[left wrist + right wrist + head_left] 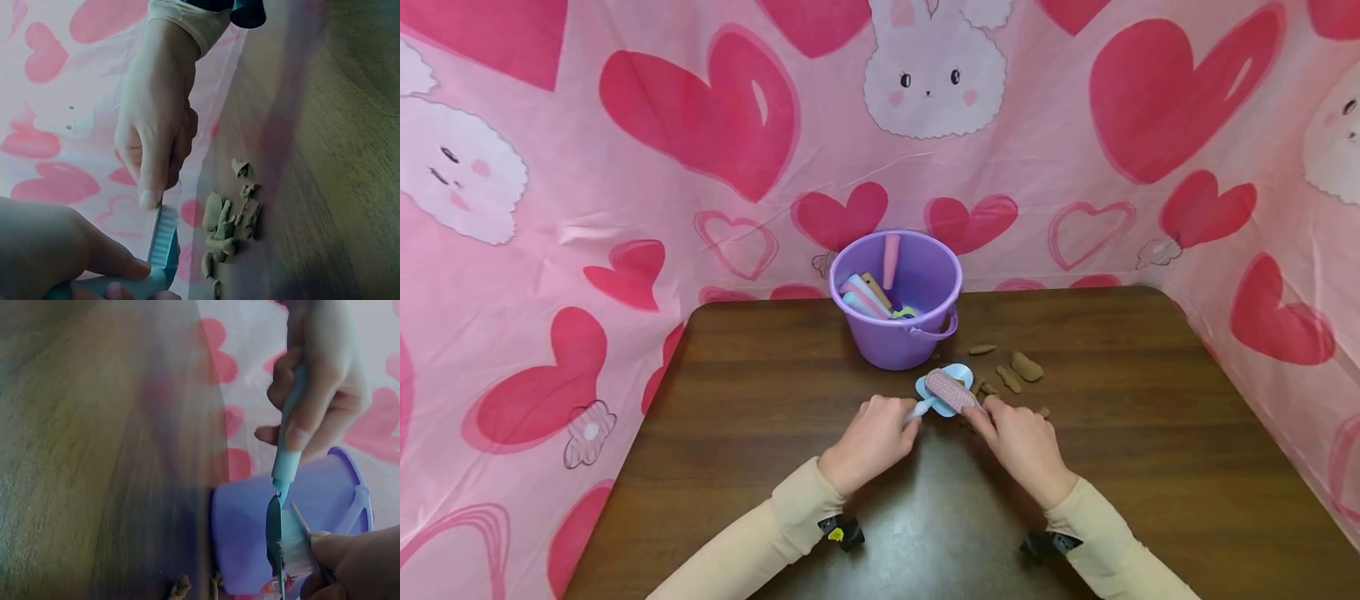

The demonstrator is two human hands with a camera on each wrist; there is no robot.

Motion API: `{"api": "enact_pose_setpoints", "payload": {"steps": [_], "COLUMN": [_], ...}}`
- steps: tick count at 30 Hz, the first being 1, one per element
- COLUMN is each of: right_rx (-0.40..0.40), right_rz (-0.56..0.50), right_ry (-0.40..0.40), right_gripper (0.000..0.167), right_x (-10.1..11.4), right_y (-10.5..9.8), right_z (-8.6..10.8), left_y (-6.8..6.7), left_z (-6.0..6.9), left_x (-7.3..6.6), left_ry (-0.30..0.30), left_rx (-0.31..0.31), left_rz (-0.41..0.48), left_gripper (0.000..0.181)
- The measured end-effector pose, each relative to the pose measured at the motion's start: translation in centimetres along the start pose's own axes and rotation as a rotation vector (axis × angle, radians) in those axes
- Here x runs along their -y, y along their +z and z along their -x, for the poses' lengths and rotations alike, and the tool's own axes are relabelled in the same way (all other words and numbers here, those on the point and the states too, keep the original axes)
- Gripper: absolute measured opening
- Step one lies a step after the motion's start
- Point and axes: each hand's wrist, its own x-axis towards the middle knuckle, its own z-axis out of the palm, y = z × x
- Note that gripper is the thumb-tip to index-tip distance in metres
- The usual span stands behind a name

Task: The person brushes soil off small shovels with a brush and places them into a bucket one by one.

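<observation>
My left hand point(872, 440) grips the handle of a small light-blue scoop point(961, 373) with a rounded, lobed head. In my right hand point(1028, 450) is a small brush point(951, 389) with a pinkish, patterned back. Its white bristles point(295, 555) face the scoop's head and appear to touch it in the right wrist view. Both tools are held above the table, in front of the purple bucket point(887, 346). Several brown, clay-like pieces point(1027, 367) lie on the table just beyond and right of the brush. The brush covers part of the scoop's head.
Inside the bucket are a pink stick-like item point(891, 260), a pastel-striped item point(867, 297) and other small things. The dark wooden table point(760, 358) is bordered by a pink heart-and-bunny cloth point(820, 142) at the back and sides.
</observation>
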Motion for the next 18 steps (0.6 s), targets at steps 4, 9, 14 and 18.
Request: {"api": "enact_pose_setpoints", "payload": {"steps": [4,9,14,18], "right_rx": [-0.008,0.005,-0.003,-0.026], "right_rz": [0.0,-0.03,-0.02,-0.009], "right_ry": [0.039,0.087,0.094,0.089], "right_gripper": [0.041,0.04,0.043,0.042], "right_x": [-0.38,-0.61,-0.96,-0.97], "right_y": [-0.12,-0.39,-0.51,-0.67], "right_z": [-0.12,-0.28,-0.29,-0.28], "left_y": [-0.2,-0.3,-0.1,-0.08], "left_z": [0.13,0.16,0.29,0.4], "left_x": [-0.02,-0.12,-0.18,-0.16], "left_ry": [0.013,0.019,0.02,0.014], "left_rx": [0.0,-0.001,0.006,0.015], "left_rz": [0.013,0.026,0.034,0.039], "left_gripper": [0.036,0.037,0.037,0.036]}}
